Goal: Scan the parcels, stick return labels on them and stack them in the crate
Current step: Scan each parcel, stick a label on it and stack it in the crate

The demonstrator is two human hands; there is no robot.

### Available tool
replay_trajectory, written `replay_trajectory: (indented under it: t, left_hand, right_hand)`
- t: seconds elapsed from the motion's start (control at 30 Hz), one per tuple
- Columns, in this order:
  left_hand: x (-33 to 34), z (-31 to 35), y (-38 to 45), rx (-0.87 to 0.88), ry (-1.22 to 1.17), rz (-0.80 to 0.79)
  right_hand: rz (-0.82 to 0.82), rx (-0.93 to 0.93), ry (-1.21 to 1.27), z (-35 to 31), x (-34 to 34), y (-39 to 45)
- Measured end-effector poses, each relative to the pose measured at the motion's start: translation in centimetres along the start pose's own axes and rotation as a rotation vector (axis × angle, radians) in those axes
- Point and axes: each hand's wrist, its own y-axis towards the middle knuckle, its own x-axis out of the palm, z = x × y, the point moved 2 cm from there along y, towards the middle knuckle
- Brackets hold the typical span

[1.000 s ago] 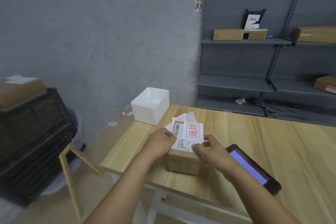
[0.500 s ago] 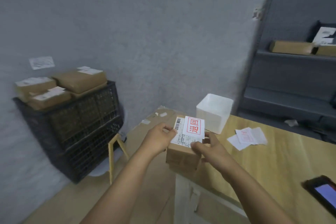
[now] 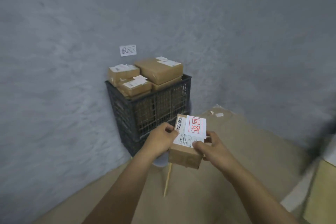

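I hold a small brown cardboard parcel (image 3: 184, 156) in the air with both hands. My left hand (image 3: 160, 139) grips its left side and my right hand (image 3: 209, 148) grips its right side. On its top are a white shipping slip with a barcode and a white return label (image 3: 196, 126) with red characters. Just beyond the parcel a black plastic crate (image 3: 151, 109) stands against the grey wall. Several labelled brown parcels (image 3: 158, 70) are piled in the crate above its rim.
A small paper sign (image 3: 127, 50) hangs on the wall above the crate. A thin wooden leg (image 3: 167, 180) stands on the brown floor below the parcel. A pale table corner (image 3: 321, 187) shows at the right edge. Paper scraps (image 3: 219, 114) lie on the floor.
The view has swung left, away from the table, and the crate now sits straight ahead. The parcel, held in both hands, has left the table and come close to the crate.
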Motion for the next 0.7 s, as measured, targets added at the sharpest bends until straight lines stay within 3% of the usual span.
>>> replay_trajectory:
  t: [0.17, 0.5, 0.7]
  left_hand:
    - [-4.3, -3.2, 5.6, -0.081, 0.002, 0.068]
    - [-10.6, -4.6, 19.3, -0.202, -0.136, 0.219]
    - [-14.6, -4.2, 25.5, -0.229, -0.245, 0.302]
  right_hand:
    - [-0.113, -0.07, 0.053, -2.2, 4.8, 7.4]
    - [-0.19, -0.136, 0.037, -7.0, 11.0, 26.4]
    - [-0.134, -0.176, 0.04, -10.4, 14.3, 34.4]
